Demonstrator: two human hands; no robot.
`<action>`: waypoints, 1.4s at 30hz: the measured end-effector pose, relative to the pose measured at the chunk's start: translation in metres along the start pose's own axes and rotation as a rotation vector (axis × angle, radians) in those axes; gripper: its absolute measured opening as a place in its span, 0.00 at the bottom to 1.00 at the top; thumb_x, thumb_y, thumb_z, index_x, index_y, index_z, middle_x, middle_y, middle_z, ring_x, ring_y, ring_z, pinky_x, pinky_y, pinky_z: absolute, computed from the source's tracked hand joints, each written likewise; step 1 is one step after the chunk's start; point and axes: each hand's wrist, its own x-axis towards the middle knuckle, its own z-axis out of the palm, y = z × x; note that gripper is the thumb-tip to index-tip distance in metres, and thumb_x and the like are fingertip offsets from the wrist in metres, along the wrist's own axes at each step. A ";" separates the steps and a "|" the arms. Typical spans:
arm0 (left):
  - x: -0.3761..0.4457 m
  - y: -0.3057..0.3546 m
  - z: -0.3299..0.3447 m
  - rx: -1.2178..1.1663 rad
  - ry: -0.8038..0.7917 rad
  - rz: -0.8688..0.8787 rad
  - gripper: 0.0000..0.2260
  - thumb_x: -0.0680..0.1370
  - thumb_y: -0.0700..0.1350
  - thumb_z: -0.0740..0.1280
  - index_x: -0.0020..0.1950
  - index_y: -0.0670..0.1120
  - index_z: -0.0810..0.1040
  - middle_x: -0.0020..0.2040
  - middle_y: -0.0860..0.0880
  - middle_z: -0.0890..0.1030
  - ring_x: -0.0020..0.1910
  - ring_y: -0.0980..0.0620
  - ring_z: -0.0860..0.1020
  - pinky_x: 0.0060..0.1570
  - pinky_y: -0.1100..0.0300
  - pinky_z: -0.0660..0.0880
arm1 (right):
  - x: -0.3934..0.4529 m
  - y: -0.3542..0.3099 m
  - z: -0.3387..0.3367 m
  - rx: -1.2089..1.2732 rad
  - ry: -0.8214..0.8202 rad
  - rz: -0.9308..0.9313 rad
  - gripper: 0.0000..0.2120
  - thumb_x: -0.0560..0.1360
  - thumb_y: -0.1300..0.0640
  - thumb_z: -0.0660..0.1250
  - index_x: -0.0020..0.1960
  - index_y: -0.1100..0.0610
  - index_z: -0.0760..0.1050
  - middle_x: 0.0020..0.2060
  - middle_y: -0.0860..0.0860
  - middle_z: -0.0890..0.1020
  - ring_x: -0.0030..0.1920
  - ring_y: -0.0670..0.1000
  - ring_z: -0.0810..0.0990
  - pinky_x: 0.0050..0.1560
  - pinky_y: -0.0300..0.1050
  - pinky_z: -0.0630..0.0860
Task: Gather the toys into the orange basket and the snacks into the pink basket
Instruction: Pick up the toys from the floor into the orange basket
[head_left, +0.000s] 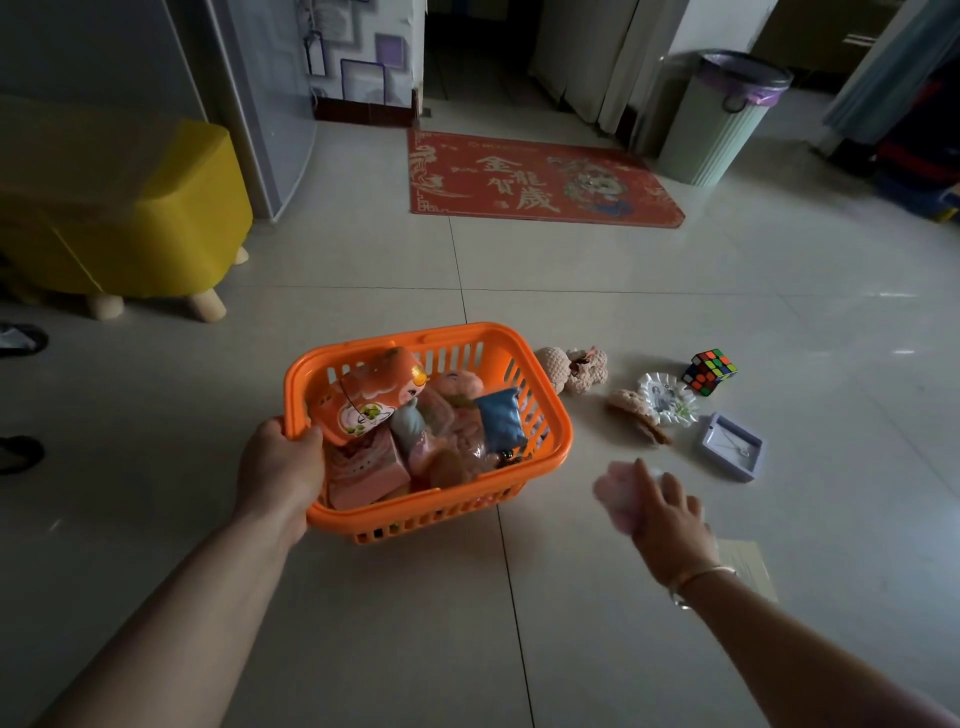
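orange plastic basket is on the pale tiled floor, and i take it as the landmark. its long axis runs from the near-left corner to the far-right corner, and the open mouth points up, a little tilted toward the camera. the left hand grips the rim at the near-left corner, fingers curled over the edge. inside the basket lie an orange toy box, a pink box, a small blue pillow and some soft pink toys, crowded together.

the right hand is to the right of the basket and nearer to the camera, above the floor. it holds a blurred pale pink thing; what it is i cannot tell. a bracelet is on this wrist.

just beside the far-right corner of the basket lies a beige crochet toy. farther right of the basket are a second crochet toy, touching a white frilly frame, then a puzzle cube and a grey flat box.

behind the basket, well apart, lies a red doormat, and a pale green bin stands right of it. left of the basket and behind it stands a yellow stool.
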 end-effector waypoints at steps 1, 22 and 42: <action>-0.001 0.001 0.000 -0.005 0.002 0.000 0.08 0.80 0.49 0.64 0.45 0.47 0.79 0.47 0.42 0.84 0.46 0.38 0.83 0.51 0.37 0.80 | 0.006 0.001 -0.009 0.008 0.035 0.006 0.37 0.73 0.51 0.64 0.75 0.42 0.47 0.70 0.54 0.61 0.62 0.63 0.67 0.56 0.59 0.72; -0.020 0.006 0.015 0.039 -0.022 0.090 0.11 0.81 0.48 0.64 0.56 0.42 0.79 0.52 0.41 0.82 0.51 0.40 0.81 0.52 0.49 0.78 | -0.038 -0.223 -0.096 -0.043 -0.286 -0.952 0.29 0.80 0.41 0.51 0.77 0.44 0.46 0.77 0.47 0.43 0.76 0.53 0.44 0.73 0.56 0.44; -0.049 0.016 0.090 0.004 -0.080 0.117 0.10 0.81 0.46 0.65 0.53 0.41 0.80 0.50 0.38 0.82 0.50 0.38 0.81 0.50 0.47 0.77 | 0.028 0.041 -0.084 0.329 0.340 0.101 0.32 0.74 0.37 0.55 0.76 0.44 0.55 0.76 0.52 0.56 0.75 0.57 0.56 0.71 0.58 0.58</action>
